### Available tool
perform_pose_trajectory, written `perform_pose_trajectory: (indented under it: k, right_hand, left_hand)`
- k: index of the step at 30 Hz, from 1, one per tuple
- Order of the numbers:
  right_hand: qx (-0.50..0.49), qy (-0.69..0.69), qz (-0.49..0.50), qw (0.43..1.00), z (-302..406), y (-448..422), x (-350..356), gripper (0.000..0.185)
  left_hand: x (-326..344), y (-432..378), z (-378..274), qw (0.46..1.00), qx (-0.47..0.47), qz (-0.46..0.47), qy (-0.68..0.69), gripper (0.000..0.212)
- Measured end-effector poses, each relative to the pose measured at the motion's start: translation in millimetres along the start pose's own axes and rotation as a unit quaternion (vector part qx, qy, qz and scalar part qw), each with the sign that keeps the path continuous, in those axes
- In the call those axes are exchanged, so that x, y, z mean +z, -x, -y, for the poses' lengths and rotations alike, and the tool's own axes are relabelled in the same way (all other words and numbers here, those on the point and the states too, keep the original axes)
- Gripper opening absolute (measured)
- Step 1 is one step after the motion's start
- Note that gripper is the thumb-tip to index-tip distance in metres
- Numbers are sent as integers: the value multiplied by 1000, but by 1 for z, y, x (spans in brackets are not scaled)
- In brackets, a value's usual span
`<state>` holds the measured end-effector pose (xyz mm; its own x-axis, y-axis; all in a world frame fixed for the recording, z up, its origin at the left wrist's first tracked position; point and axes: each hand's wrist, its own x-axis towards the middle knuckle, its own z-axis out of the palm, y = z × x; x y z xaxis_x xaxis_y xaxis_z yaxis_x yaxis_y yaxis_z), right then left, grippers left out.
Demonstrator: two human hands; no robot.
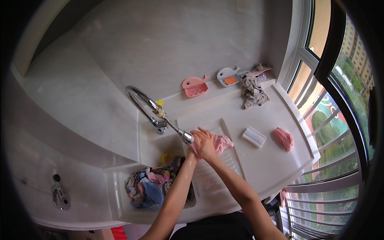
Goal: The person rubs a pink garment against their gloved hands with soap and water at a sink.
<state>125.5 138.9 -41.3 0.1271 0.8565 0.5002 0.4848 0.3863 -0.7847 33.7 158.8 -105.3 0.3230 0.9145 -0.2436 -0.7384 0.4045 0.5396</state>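
Note:
Both my hands press together over a wet pink cloth [223, 142] at the left side of a ribbed washboard [220, 171]. My left hand [194, 148] is on the basin side, partly hidden, with some of the cloth bunched in it. Across it lies my right hand [206, 143], fingers stretched forward and gripping the same cloth, which trails out to the right. Just above my left hand is the chrome spray nozzle [187, 137] of a curved faucet [141, 96]; water seems to fall from it. A heap of mixed clothes [153, 187] fills the basin below my left forearm.
Right of the washboard lie a white block-like item [254, 137] and a bundled pink cloth [283, 139]. A crumpled grey cloth [254, 93] rests at the back. Pink [195, 87] and white [223, 73] whale soap dishes stand along the ledge, the white one holding orange soap [230, 80].

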Motion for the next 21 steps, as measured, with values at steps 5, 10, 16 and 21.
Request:
perform_pose_trajectory:
  k: [5, 10, 16, 21]
  right_hand:
    - [281, -200, -92, 934, -20, 0, 29, 31]
    - [270, -173, 2, 947, -71, -1, 42, 26]
    - [-114, 155, 88, 977, -38, -1, 38, 39]
    - [-314, 306, 169, 883, -21, 10, 26, 46]
  left_hand:
    - [36, 45, -8, 989, 126, -46, -57, 33]
    - [74, 90, 4, 732, 396, 16, -555, 32]
    - [69, 73, -20, 540, 443, 166, -696, 41]
    - [10, 30, -35, 509, 394, 165, -747, 48]
